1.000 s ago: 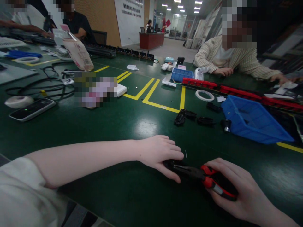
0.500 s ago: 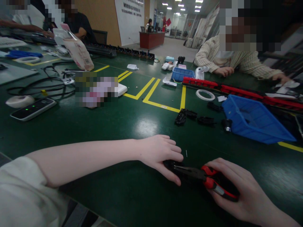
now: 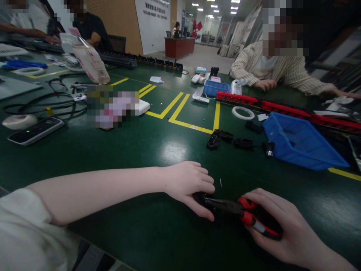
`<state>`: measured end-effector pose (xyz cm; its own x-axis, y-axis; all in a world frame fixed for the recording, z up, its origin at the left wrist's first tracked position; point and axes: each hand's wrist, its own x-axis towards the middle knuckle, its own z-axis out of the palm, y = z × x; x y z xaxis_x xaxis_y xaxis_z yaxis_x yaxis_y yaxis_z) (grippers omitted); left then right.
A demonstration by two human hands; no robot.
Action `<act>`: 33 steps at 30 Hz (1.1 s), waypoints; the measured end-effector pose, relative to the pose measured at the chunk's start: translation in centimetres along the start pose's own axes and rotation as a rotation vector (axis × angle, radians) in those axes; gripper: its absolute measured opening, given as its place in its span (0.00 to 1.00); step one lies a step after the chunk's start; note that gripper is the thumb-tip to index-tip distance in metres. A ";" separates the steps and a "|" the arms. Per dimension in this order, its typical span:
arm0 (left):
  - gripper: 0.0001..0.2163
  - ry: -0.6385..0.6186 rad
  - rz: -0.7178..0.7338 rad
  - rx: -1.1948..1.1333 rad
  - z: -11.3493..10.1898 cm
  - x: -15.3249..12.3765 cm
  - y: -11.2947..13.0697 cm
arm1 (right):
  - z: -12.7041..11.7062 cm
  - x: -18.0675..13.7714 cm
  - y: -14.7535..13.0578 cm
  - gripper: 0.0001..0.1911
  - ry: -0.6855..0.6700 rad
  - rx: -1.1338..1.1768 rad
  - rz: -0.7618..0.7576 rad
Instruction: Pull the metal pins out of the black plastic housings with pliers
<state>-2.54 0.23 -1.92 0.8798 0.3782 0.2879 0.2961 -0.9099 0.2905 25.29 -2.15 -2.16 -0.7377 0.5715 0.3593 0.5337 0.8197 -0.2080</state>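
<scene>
My left hand (image 3: 191,184) is closed on a small black part (image 3: 200,196), its fingers curled over the far side and the thumb along the near side. Much of that part is hidden under the fingers. In my right hand (image 3: 284,226) are red-handled needle-nose pliers (image 3: 248,212), their handles wrapped by the fingers and thumb. The dark jaws point left and their tips reach the black part at my left hand; whether they grip it I cannot tell. A thin metal pin (image 3: 220,183) lies on the green table (image 3: 135,229) just beyond.
Several black pieces (image 3: 216,139) lie ahead, beside a tilted blue bin (image 3: 304,145) on the right. Behind them are a tape roll (image 3: 243,113) and long red strips (image 3: 284,109). A co-worker's striped sleeve (image 3: 245,66) rests across the table. Black cables (image 3: 31,103) lie left.
The view has shifted slightly, so most things sit a little further left. Both hands keep their hold, and the pliers stay at the black part. The co-worker's hand at right has moved.
</scene>
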 end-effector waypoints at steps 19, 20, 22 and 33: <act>0.16 -0.012 -0.049 -0.035 0.0 0.0 0.1 | -0.2 0.2 -0.1 0.18 0.019 0.058 0.052; 0.15 -0.013 -0.050 -0.036 0.0 -0.1 0.1 | -0.1 0.2 -0.1 0.18 0.018 0.058 0.055; 0.15 -0.012 -0.050 -0.037 0.0 -0.1 0.1 | -0.1 0.1 -0.2 0.18 0.015 0.055 0.059; 0.17 -0.036 -0.058 -0.106 -0.3 0.1 0.0 | 0.0 0.7 -0.4 0.17 0.032 0.096 0.083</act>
<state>-2.61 0.31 -1.59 0.8756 0.4219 0.2351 0.3079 -0.8626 0.4014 24.60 -2.08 -1.83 -0.6783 0.6371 0.3660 0.5490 0.7705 -0.3238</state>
